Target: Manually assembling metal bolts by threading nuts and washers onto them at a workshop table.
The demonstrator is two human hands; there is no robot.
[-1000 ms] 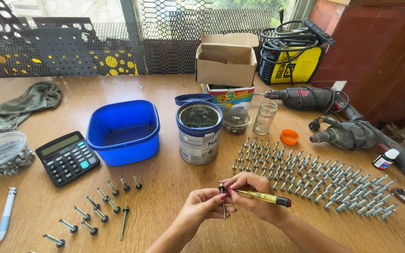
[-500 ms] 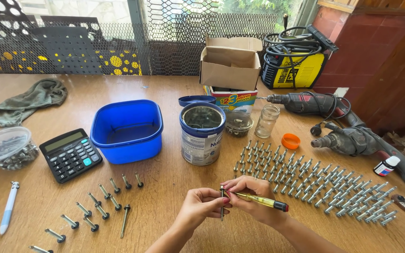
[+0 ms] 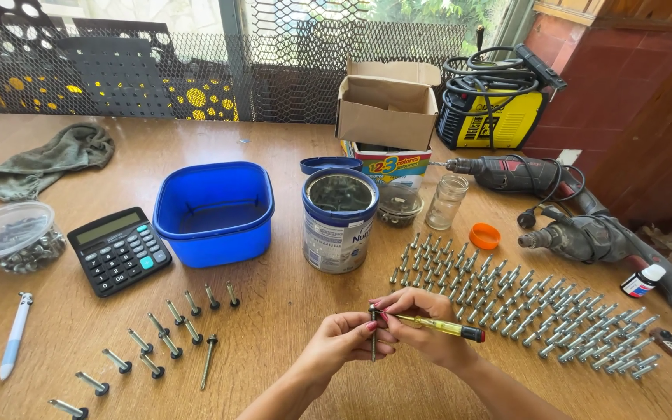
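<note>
My left hand (image 3: 344,342) pinches a long dark bolt (image 3: 372,334) upright by its shank, just above the wooden table (image 3: 289,311). My right hand (image 3: 421,323) holds a yellow-handled screwdriver (image 3: 437,327) almost level, its tip at the bolt's head. Both hands meet near the table's front edge. To the right, several silvery bolts (image 3: 523,303) lie in neat rows. To the left, several more bolts (image 3: 157,334) lie in looser lines.
Behind my hands stand a metal tin (image 3: 339,220), a blue plastic tub (image 3: 213,211), a calculator (image 3: 119,250), a glass jar (image 3: 446,201) and an orange cap (image 3: 484,236). Two power drills (image 3: 577,225) lie right; a cardboard box (image 3: 386,105) and a yellow welder (image 3: 491,97) stand behind.
My hands keep the same grip on the bolt and the screwdriver. The view has shifted slightly; nothing on the table has moved.
</note>
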